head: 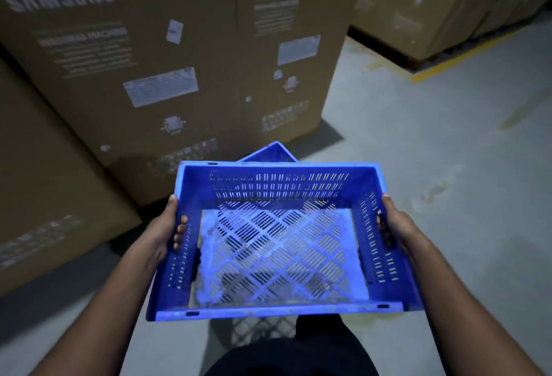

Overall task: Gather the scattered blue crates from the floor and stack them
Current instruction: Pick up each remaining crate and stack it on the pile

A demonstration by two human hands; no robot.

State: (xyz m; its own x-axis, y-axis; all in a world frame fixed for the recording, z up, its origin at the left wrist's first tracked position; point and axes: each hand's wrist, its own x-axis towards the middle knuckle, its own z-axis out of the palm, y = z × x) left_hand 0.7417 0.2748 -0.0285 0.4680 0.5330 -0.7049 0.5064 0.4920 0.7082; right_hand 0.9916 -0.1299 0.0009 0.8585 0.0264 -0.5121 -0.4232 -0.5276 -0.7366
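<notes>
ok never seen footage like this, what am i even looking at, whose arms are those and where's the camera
There is no machine here. A person wears one camera on the head, looking forward and down, so the arms are their own. The left hand and right hand hold a blue crate by its two short sides, fingers curled through the handle slots. It is empty and off the floor. Behind it a corner of a second blue crate shows lower down. Large cardboard boxes stand around.

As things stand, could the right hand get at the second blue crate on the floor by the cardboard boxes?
Probably not yet. The right hand and left hand both grip the held crate, which hangs over most of the second crate beyond it.
</notes>
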